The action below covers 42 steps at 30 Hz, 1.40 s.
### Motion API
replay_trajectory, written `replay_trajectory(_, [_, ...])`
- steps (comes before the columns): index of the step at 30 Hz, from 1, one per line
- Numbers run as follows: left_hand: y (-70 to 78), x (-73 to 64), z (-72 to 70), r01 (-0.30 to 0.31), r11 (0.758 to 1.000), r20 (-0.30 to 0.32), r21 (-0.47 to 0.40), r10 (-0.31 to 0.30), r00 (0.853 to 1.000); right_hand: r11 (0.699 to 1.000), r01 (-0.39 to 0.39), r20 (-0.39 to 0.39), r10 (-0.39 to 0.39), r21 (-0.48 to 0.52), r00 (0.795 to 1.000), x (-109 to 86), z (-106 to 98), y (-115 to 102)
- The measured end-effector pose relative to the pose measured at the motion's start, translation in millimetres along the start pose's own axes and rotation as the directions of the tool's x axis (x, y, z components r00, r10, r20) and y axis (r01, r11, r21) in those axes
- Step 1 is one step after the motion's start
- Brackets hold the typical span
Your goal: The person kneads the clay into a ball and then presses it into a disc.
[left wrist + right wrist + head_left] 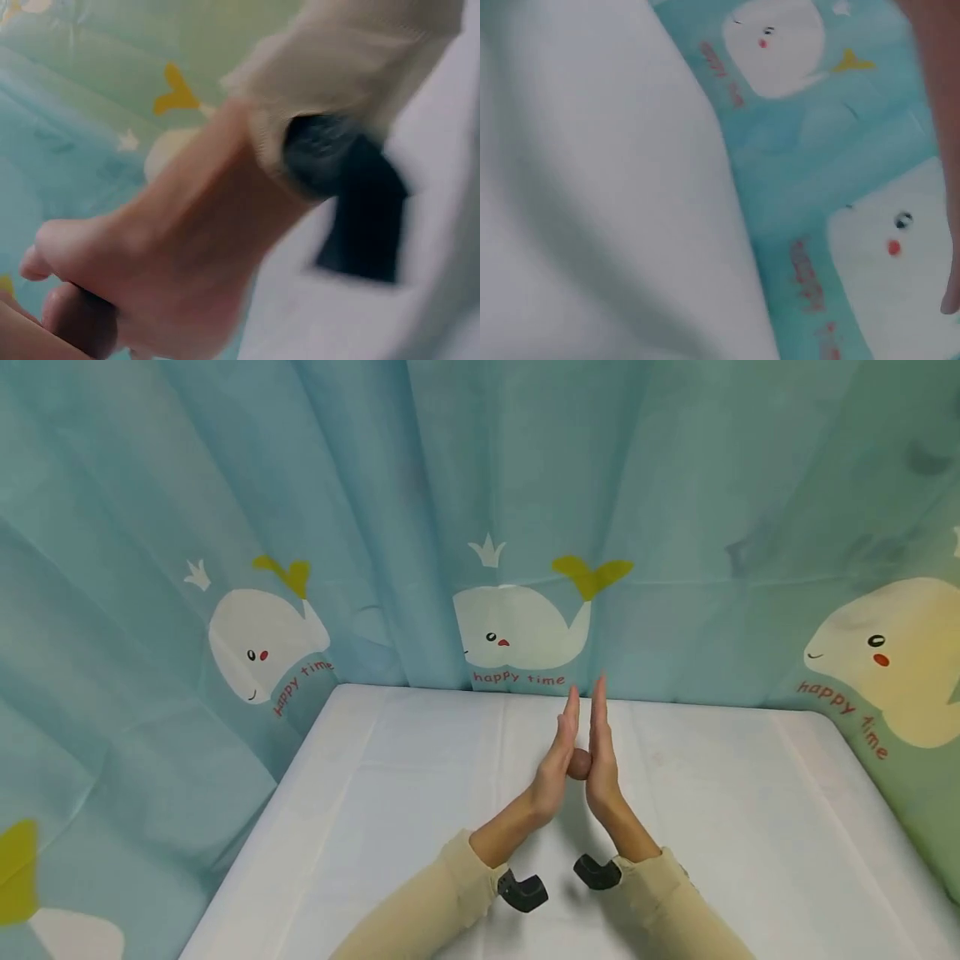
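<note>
A small round brown ball (580, 764) is sandwiched between two upright palms, above the white table. My left hand (553, 772) presses it from the left, fingers straight and pointing away from me. From the other side my right hand (602, 764) faces it, its fingers also straight. The left wrist view shows the brown ball (82, 322) against the right palm (172, 277), with a strip of the other hand at the lower left corner. Only part of a hand (943, 112) shows along the right edge of the right wrist view; the ball is hidden there.
Under the hands is a table with a white cover (420, 777). A blue-green curtain (697, 527) printed with whales hangs behind it and along both sides. Each wrist carries a black camera mount, the left one (522, 892) close to the right one (597, 872).
</note>
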<state>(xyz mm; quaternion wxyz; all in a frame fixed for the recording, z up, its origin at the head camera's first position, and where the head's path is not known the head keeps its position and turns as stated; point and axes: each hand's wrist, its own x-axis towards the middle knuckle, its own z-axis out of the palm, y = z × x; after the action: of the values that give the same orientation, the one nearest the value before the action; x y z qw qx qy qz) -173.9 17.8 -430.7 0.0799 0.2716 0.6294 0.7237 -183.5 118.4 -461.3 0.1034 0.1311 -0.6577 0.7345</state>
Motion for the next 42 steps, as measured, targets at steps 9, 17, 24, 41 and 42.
replay_trajectory(9, [-24.5, 8.7, -6.9, 0.079, 0.997, -0.076, 0.000, -0.079, 0.994, 0.990, 0.126, 0.051, -0.123, -0.060, 0.991, -19.3, 17.4, -28.2])
replay_trajectory(17, [-9.6, -1.3, 1.8, 0.047, 0.997, 0.001, -0.059, -0.047, 0.999, 1.000, -0.013, 0.007, 0.014, -0.022, 1.000, 2.1, -6.5, -5.7])
replay_trajectory(24, [-14.3, 13.5, -16.3, 0.065, 0.996, -0.111, 0.055, -0.058, 0.992, 0.998, 0.049, 0.112, -0.051, 0.027, 0.992, -26.6, 20.6, -10.6])
replay_trajectory(41, [-15.3, 5.1, -10.8, 0.017, 0.996, -0.081, 0.085, -0.010, 0.997, 0.999, -0.002, 0.075, -0.001, 0.044, 0.997, -22.9, 13.1, 9.6])
replay_trajectory(42, [-19.0, 7.4, -12.9, 0.017, 0.994, -0.093, 0.106, -0.007, 0.996, 0.999, 0.026, 0.074, -0.029, 0.046, 0.997, -26.1, 16.4, 6.2])
